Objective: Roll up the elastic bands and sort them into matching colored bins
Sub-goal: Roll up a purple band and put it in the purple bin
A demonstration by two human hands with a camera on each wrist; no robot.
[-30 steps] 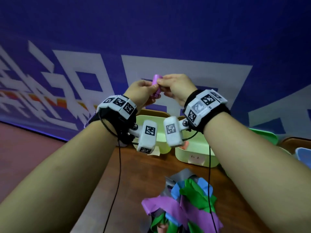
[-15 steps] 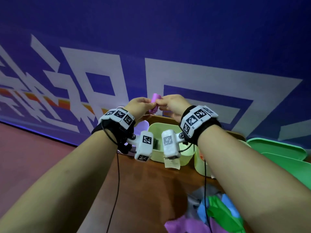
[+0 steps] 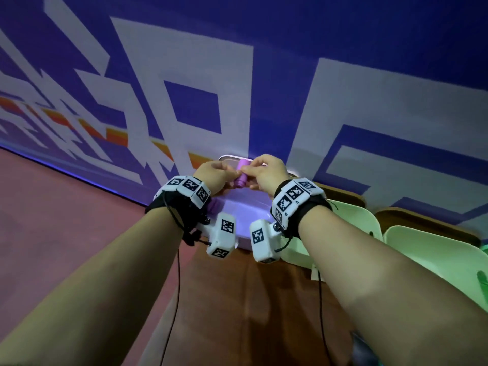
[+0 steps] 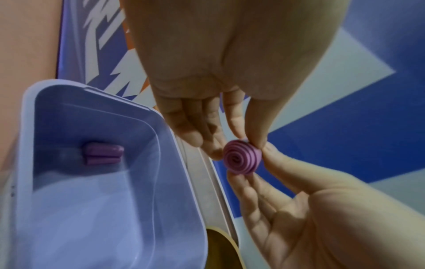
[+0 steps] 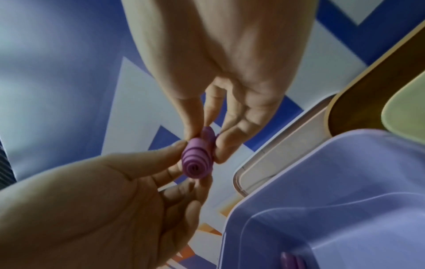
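Two hands meet at the centre of the head view, the left hand [image 3: 215,173] and right hand [image 3: 266,171] both pinching one tightly coiled purple roll [image 3: 240,177] just above the purple bin [image 3: 239,215]. One earlier purple roll [image 4: 102,154] already lies in that bin, at the left of the left-wrist frame. Judging from this, rolling looks finished; dropping it in remains, while the green bins [image 3: 427,256] at right wait.

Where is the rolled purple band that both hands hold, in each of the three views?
Head: rolled purple band, upper centre, between both hands.
Left wrist: right of centre, spiral end facing the camera.
Right wrist: centre, pinched by fingertips.
Shared landmark: purple bin, beside or below the roll.
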